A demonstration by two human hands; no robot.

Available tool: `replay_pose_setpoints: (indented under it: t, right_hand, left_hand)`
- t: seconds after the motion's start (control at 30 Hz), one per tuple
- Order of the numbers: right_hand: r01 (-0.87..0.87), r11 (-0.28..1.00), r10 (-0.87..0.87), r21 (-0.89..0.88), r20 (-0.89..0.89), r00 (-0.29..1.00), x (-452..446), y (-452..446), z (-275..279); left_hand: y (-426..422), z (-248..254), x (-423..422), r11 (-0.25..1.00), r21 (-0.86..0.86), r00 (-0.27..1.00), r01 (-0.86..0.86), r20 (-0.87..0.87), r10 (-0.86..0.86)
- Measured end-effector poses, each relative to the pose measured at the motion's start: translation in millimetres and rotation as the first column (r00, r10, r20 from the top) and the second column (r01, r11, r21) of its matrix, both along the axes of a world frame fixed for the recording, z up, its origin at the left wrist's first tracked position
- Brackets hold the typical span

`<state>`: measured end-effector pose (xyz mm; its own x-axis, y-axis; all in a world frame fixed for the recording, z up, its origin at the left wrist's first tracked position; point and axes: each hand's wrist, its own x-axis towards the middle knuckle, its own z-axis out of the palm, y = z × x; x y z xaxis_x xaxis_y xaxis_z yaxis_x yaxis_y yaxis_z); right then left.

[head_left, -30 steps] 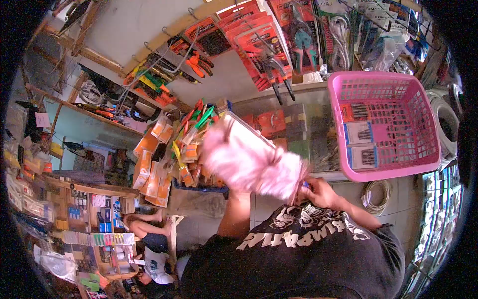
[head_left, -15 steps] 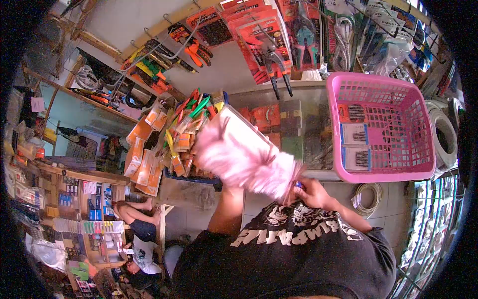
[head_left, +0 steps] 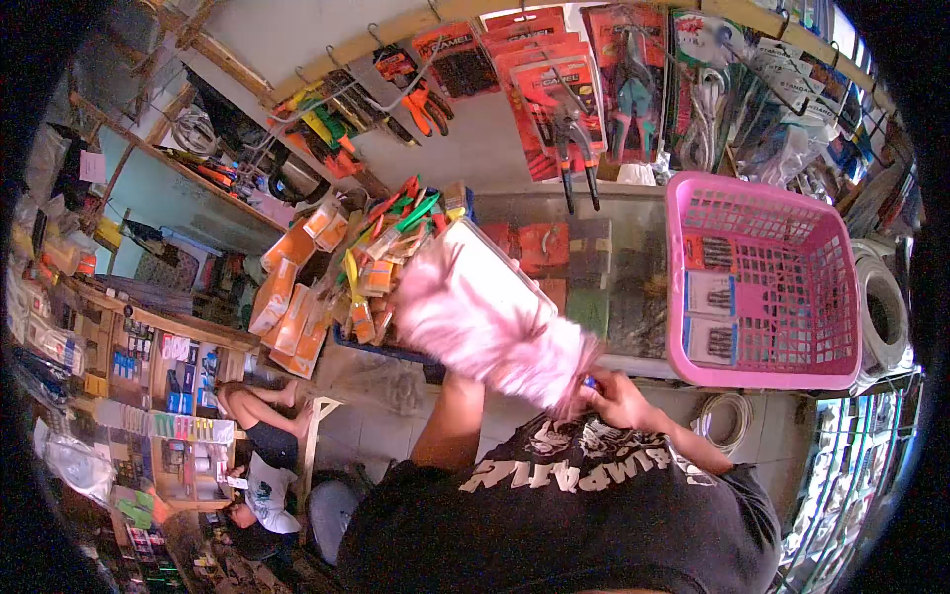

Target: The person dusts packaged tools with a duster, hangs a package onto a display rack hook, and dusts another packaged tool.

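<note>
My right hand (head_left: 618, 401) is closed around the blue-tipped handle of a pink fluffy feather duster (head_left: 485, 322), in front of my chest. The duster points to the left, and its fibres are blurred by motion. Behind it a white rectangular box or lid (head_left: 500, 272) shows in part, tilted, with the fibres covering its lower side. My left forearm (head_left: 450, 421) reaches up under the duster. The left hand itself is hidden by the fibres, so its grip on the white piece cannot be made out.
A pink basket (head_left: 757, 379) holding packaged bits stands right on the glass counter (head_left: 633, 243). At left, a blue bin (head_left: 381, 346) overflows with orange-labelled tools. Packaged pliers (head_left: 569, 134) hang above. A coiled hose (head_left: 722, 421) lies lower right. Another person (head_left: 272, 485) sits lower left.
The camera view has tilted, so the counter, basket and hanging tools appear a little lower. The duster's fibres have shifted slightly; my right hand keeps its hold on the handle.
</note>
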<state>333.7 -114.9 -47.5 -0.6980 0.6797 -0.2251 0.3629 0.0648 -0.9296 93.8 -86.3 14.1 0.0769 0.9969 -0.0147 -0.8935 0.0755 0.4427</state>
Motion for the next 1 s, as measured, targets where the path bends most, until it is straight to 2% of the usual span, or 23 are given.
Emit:
replay_pose_setpoints:
  t: [0.1,0.13,0.17,0.2,0.23,0.27,0.33,0.37,0.43,0.5,0.53,0.57,0.6,0.63,0.67,0.73,0.77,0.8,0.87,0.9,0.93,0.97,1.0]
  right_hand:
    - [0.209,0.978,-0.207,0.0,-0.106,0.972,-2,-1,-22]
    - [0.174,0.983,-0.167,0.058,-0.103,0.98,-4,-2,-26]
    - [0.12,0.992,-0.114,0.041,-0.121,0.986,-3,-2,-26]
    - [0.068,0.997,-0.064,0.024,-0.14,0.988,-2,-3,-25]
    - [0.018,1.0,-0.016,0.011,-0.159,0.987,-1,-4,-22]
    - [0.104,0.994,-0.105,-0.016,-0.095,0.99,-1,-4,-15]
    - [0.166,0.985,-0.168,-0.042,-0.052,0.984,-2,-3,-21]
    - [0.196,0.979,-0.198,-0.058,-0.03,0.98,-3,-4,-23]
    - [0.115,0.993,-0.113,0.003,-0.164,0.98,-7,-7,-24]
    - [0.071,0.997,-0.076,-0.031,-0.248,0.966,-8,-6,-27]
    - [0.132,0.99,-0.138,-0.052,-0.127,0.982,-6,-3,-19]
    - [0.146,0.985,-0.158,-0.092,-0.144,0.977,-7,-3,-18]
    - [0.157,0.978,-0.178,-0.134,-0.159,0.971,-9,-4,-17]
    - [0.166,0.969,-0.198,-0.18,-0.172,0.965,-10,-7,-16]
    - [0.082,0.996,-0.088,-0.044,-0.18,0.98,-7,-7,-3]
    - [0.04,0.991,-0.072,-0.128,-0.257,0.964,-6,-8,-28]
    - [0.015,0.987,-0.063,-0.163,-0.294,0.954,-5,-6,-39]
    - [0.124,0.955,-0.206,-0.27,-0.301,0.931,-4,-6,-6]
    - [0.045,0.975,-0.084,-0.217,-0.175,0.981,-5,-1,-10]
    - [0.003,0.98,-0.025,-0.2,-0.109,0.994,-6,-2,-8]
    - [-0.053,0.996,0.042,-0.073,-0.147,0.988,-6,-3,-5]
    - [-0.016,0.998,0.003,-0.066,-0.196,0.981,-8,-3,-10]
    - [0.021,0.998,-0.034,-0.057,-0.243,0.969,-11,-1,-19]
  left_hand:
    - [-11,24,18,0.967,0.175,0.982,-0.184,-0.002,0.187]
    - [-10,30,25,0.963,0.175,0.977,-0.204,-0.026,0.211]
    - [-11,14,15,0.961,0.277,0.996,0.003,-0.086,0.022]
    - [-5,4,4,0.972,0.206,0.992,0.116,0.017,-0.121]
    - [-4,7,5,0.977,0.193,0.994,0.094,0.043,-0.104]
    - [-3,10,7,0.981,0.18,0.994,0.073,0.068,-0.086]
    - [-9,31,22,0.973,0.155,0.985,-0.169,-0.02,0.174]
    - [-7,28,19,0.989,0.117,0.996,-0.089,0.039,0.085]
    - [2,13,5,0.995,0.052,0.983,0.084,0.162,-0.091]
    - [1,23,11,0.993,0.084,0.984,0.084,0.149,-0.096]
    - [-3,35,20,0.989,0.15,0.997,-0.007,0.076,-0.004]
    - [-7,42,27,0.971,0.221,0.995,-0.097,0.011,0.096]
    - [-9,35,25,0.962,0.18,0.977,-0.207,-0.011,0.212]
    - [-9,26,17,0.987,0.132,0.996,-0.089,0.021,0.087]
    - [-8,17,4,0.996,0.088,0.998,0.033,0.059,-0.038]
    - [2,1,0,0.966,0.069,0.941,0.247,0.221,-0.257]
    - [-1,-1,0,0.989,0.097,0.979,0.112,0.158,-0.127]
    - [-7,8,7,0.99,0.135,0.995,-0.027,0.1,0.014]
    - [-13,31,22,0.957,0.16,0.97,-0.243,0.061,0.236]
    - [-9,29,18,0.977,0.197,0.994,-0.08,0.09,0.063]
    - [-4,22,9,0.967,0.238,0.987,0.087,0.113,-0.116]
    - [-2,10,-1,0.926,0.284,0.947,0.248,0.128,-0.293]
    - [-2,1,-9,0.998,-0.029,0.997,-0.05,-0.065,0.048]
